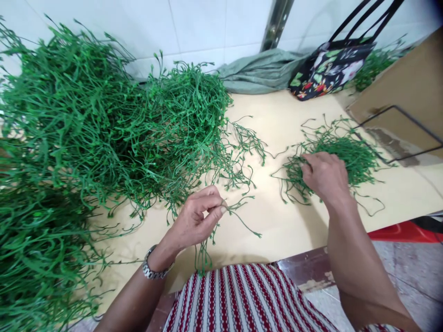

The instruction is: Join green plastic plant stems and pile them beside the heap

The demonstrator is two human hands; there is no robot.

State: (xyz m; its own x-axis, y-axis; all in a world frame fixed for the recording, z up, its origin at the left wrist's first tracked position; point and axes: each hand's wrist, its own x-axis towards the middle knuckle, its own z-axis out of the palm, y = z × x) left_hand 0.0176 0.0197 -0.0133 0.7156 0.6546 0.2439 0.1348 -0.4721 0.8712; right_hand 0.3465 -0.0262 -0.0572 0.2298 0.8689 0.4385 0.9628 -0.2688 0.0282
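Between the thumb and forefinger of my left hand (199, 214), a few thin green sprigs (242, 216) with small bud-like tips are pinched. Some of their stems stick out to the right, and others hang below the hand towards the table's front edge. My right hand (325, 175) rests on a smaller heap of the same green sprigs (362, 159) at the right. Its fingers are curled down and drawn together, and their tips are hidden, so what they grip does not show. The sprigs look like artificial plant stems.
A large mound of green sprigs (104, 110) covers the left of the pale tabletop (270, 221), with loose ones at its edge. Behind lie a grey-green cloth (263, 69) and a floral bag (325, 69). A cardboard box (408, 87) and a black wire frame (418, 154) stand right.
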